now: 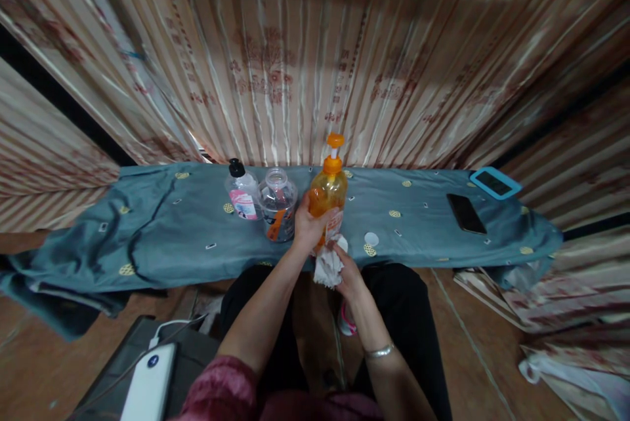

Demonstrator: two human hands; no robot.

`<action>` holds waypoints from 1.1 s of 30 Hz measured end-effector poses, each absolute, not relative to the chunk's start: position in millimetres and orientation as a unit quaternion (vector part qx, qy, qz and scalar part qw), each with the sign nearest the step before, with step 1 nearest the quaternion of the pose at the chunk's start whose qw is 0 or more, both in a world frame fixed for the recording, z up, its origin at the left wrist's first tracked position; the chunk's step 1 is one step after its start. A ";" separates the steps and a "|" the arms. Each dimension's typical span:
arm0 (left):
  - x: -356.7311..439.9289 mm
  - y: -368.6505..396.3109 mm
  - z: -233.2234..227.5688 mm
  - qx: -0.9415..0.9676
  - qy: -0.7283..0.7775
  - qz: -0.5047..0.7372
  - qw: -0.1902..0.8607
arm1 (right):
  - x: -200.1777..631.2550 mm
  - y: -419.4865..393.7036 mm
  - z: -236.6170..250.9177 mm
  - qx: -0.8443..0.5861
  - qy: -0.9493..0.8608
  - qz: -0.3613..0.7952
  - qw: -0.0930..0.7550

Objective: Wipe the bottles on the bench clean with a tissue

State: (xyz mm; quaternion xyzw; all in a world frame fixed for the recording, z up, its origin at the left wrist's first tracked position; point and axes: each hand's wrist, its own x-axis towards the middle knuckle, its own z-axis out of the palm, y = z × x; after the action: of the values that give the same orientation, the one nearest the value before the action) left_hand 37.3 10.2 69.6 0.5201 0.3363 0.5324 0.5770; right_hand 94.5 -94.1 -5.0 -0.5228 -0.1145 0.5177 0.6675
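An orange pump bottle [329, 188] stands tall above the table's front part, its pump head at the top. My left hand [311, 224] is wrapped around the bottle's left side. Low on the same bottle, my right hand [346, 267] presses a crumpled white cloth [328, 265] against it. The bottle's base is hidden behind the hands and the cloth. Just left of my left hand stand a clear plastic jar [278, 208] with an orange and black label and a clear bottle [242, 193] with a black cap and pink label.
A blue-green cloth with yellow pineapples covers the table [162, 231]. To the right lie a white disc [371, 239], a black phone [466, 213] and a blue-framed device [495, 183]. Curtains [305, 60] hang behind. A white power bank [149, 381] with a cable sits at lower left.
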 end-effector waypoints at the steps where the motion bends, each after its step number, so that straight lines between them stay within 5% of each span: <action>1: 37.3 10.3 68.2 0.522 0.339 0.532 0.574 | 98.8 -102.1 -5.7 -0.548 -0.132 0.500 0.658; 10: 35.9 8.2 62.0 0.549 0.346 0.501 0.572 | 168.3 -89.9 74.7 -0.632 -0.333 0.219 0.664; 21: 26.0 12.6 59.6 0.540 0.261 0.443 0.667 | 177.7 -21.2 144.1 -0.542 -0.561 0.276 0.562; 33: 26.4 10.9 54.1 0.550 0.255 0.436 0.664 | 147.1 -19.2 140.0 -0.651 -0.475 0.148 0.573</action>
State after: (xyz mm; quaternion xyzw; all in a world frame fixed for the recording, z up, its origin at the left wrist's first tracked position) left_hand 26.4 10.9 54.1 0.5505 0.2551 0.4363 0.6645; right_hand 147.1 -19.2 140.0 -0.6513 -0.4747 0.1481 0.5731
